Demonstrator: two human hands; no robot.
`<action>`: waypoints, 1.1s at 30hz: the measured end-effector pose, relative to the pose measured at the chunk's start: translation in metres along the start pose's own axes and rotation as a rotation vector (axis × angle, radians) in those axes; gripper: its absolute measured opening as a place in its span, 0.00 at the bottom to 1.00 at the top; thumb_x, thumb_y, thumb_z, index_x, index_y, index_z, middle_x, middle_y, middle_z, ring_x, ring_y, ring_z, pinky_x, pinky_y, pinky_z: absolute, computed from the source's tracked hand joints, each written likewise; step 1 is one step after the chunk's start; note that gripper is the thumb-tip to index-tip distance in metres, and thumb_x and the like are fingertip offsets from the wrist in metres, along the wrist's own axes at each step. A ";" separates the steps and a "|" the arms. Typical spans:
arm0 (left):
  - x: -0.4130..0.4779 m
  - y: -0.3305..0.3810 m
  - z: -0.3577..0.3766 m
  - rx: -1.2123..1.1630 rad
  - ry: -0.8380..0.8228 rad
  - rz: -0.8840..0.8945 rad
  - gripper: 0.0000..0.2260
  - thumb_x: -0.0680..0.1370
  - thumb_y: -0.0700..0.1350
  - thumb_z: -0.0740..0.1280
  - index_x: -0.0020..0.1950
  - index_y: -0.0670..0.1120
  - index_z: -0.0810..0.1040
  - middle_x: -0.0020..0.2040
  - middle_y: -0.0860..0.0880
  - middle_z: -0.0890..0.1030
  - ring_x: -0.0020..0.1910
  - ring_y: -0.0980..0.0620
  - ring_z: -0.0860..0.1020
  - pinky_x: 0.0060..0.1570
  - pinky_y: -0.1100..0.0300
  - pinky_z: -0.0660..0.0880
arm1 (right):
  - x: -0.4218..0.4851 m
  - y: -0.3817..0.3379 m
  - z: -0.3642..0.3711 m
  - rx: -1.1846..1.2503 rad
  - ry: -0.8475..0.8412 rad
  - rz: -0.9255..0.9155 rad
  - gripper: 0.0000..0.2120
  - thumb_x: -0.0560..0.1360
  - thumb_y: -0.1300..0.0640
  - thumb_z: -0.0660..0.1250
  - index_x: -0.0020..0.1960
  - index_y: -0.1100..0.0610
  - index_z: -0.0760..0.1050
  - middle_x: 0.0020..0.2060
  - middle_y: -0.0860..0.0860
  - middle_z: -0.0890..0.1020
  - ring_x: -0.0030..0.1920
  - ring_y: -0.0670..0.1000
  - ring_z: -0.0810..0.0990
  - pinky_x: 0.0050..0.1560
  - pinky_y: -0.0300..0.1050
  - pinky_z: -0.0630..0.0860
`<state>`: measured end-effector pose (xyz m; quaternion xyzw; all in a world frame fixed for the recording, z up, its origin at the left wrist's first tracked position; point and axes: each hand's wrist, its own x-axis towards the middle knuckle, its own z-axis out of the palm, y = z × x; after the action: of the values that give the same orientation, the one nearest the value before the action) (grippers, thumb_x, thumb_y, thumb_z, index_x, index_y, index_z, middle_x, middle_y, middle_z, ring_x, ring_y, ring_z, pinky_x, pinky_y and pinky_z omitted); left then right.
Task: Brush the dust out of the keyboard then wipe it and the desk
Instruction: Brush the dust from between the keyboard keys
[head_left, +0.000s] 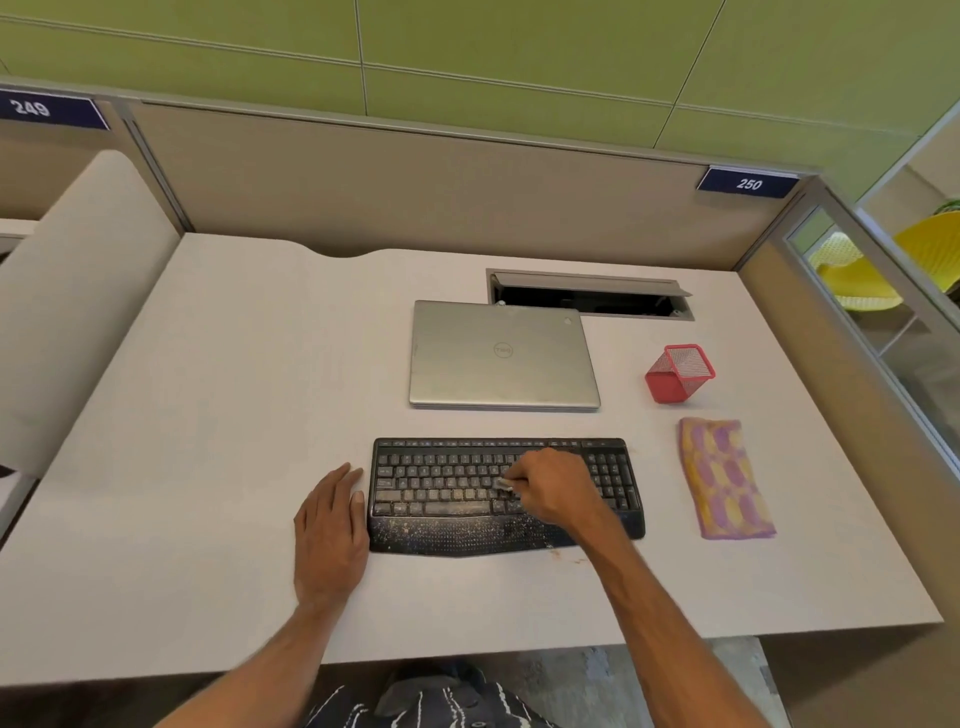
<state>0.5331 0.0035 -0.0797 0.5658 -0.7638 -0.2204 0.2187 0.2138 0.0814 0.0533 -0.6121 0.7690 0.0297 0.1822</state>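
Note:
A black keyboard, speckled with pale dust on its keys and palm rest, lies on the white desk in front of me. My right hand hovers over the keys right of centre and grips a small brush whose pale tip touches the keys. My left hand lies flat on the desk, its fingers straight, its thumb against the keyboard's left edge. A folded cloth with purple and yellow patches lies to the right of the keyboard.
A closed silver laptop sits behind the keyboard. A red mesh pen holder stands at the right, behind the cloth. An open cable hatch is at the back. Beige partitions wall the desk at the back and right.

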 end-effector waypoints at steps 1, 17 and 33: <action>0.000 0.000 0.000 0.001 0.003 -0.001 0.21 0.90 0.55 0.50 0.79 0.55 0.73 0.80 0.55 0.72 0.80 0.52 0.68 0.80 0.46 0.65 | 0.000 -0.006 0.000 0.026 0.001 -0.008 0.11 0.84 0.47 0.65 0.61 0.45 0.84 0.46 0.40 0.87 0.39 0.41 0.82 0.52 0.45 0.83; 0.000 -0.001 0.000 -0.004 -0.007 0.001 0.22 0.90 0.56 0.49 0.79 0.56 0.72 0.80 0.56 0.71 0.81 0.53 0.67 0.81 0.47 0.64 | -0.006 -0.008 0.000 0.175 -0.010 0.126 0.09 0.80 0.51 0.68 0.52 0.50 0.87 0.37 0.41 0.85 0.26 0.41 0.73 0.29 0.34 0.67; 0.000 -0.003 0.002 0.009 -0.006 0.011 0.22 0.90 0.56 0.48 0.80 0.55 0.72 0.80 0.55 0.72 0.81 0.53 0.68 0.80 0.47 0.65 | -0.002 -0.011 -0.002 0.208 0.084 0.192 0.08 0.81 0.52 0.68 0.54 0.49 0.86 0.37 0.41 0.84 0.29 0.40 0.75 0.34 0.38 0.76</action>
<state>0.5340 0.0028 -0.0827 0.5619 -0.7686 -0.2173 0.2152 0.2242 0.0798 0.0580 -0.5141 0.8300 -0.0584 0.2084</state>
